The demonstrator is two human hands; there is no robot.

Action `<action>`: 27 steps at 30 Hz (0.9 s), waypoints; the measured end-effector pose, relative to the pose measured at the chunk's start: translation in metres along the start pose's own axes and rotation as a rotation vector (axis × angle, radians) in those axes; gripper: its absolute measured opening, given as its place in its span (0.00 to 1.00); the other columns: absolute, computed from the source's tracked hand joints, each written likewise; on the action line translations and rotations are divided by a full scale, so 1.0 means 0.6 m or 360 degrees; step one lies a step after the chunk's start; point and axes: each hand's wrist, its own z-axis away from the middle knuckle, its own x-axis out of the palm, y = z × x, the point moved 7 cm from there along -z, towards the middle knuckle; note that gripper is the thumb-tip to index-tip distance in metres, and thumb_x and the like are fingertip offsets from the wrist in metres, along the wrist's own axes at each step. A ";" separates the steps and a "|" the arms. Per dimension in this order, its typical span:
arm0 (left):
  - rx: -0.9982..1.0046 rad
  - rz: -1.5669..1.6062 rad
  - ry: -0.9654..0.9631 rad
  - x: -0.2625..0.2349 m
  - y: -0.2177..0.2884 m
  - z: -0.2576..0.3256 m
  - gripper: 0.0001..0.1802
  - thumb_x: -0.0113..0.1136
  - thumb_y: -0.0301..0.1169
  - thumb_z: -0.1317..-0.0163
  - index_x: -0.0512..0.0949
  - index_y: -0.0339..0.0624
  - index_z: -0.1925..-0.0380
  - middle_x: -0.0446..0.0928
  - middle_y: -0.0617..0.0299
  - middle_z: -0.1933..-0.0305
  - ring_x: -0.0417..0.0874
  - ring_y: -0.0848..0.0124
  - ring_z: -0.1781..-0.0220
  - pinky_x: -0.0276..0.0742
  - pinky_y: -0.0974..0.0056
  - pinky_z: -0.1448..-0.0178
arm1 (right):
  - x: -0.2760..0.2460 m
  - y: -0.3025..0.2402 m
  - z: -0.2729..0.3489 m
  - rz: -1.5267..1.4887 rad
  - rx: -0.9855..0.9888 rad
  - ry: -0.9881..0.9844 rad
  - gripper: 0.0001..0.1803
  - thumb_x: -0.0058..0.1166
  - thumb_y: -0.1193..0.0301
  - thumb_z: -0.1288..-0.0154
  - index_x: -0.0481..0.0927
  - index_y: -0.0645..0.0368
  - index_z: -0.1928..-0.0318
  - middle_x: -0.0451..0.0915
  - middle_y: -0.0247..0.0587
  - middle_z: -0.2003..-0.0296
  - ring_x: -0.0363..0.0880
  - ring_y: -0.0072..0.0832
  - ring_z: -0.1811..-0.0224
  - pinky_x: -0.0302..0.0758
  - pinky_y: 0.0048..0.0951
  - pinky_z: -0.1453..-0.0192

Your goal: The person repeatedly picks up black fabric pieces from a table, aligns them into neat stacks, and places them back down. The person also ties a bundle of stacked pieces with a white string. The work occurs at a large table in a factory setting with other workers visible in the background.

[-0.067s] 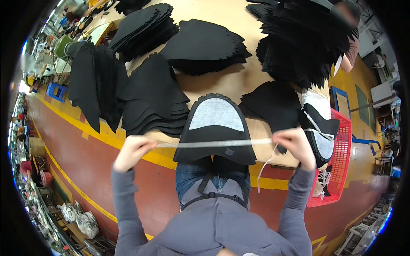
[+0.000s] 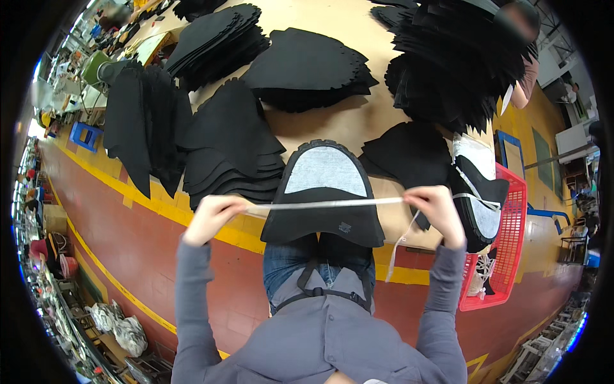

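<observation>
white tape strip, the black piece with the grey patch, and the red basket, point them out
white tape strip point(image 2: 326, 205), head view, middle of the taut span
black piece with the grey patch point(image 2: 323, 221), head view, black lower part
red basket point(image 2: 505, 256), head view, mesh side wall

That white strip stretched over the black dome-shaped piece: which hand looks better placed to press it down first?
Probably the right hand: it pinches the thin white strip by the black dome-shaped piece's edge, spare tail dangling below. The left hand holds farther out.

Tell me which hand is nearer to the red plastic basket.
Right. The right hand holds one end of the white strip close beside the red plastic basket; the left hand holds the other end, far across the black-and-grey piece.
</observation>
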 end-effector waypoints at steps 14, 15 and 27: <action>-0.0552 0.1082 -0.0361 0.228 -0.144 -0.027 0.15 0.52 0.25 0.33 0.80 0.27 0.51 0.84 0.57 0.56 0.82 0.72 0.54 0.78 0.66 0.48 | 0.259 0.088 0.062 -0.1342 0.0957 -0.0409 0.15 0.47 0.73 0.28 0.80 0.69 0.49 0.84 0.39 0.58 0.80 0.22 0.58 0.78 0.27 0.53; -0.0713 0.1106 -0.0510 0.248 -0.175 0.003 0.15 0.51 0.23 0.34 0.81 0.31 0.51 0.84 0.57 0.56 0.82 0.73 0.56 0.79 0.67 0.49 | 0.269 0.075 0.090 -0.1394 0.0990 -0.0413 0.15 0.45 0.73 0.27 0.81 0.68 0.49 0.83 0.39 0.57 0.79 0.22 0.58 0.79 0.28 0.55; -0.0057 0.1494 0.0229 0.238 -0.142 -0.034 0.23 0.55 0.23 0.34 0.72 0.34 0.38 0.77 0.58 0.41 0.76 0.71 0.40 0.71 0.66 0.35 | 0.245 0.050 0.042 -0.1571 0.0597 -0.0154 0.17 0.46 0.75 0.27 0.77 0.64 0.41 0.80 0.39 0.45 0.76 0.28 0.43 0.72 0.31 0.37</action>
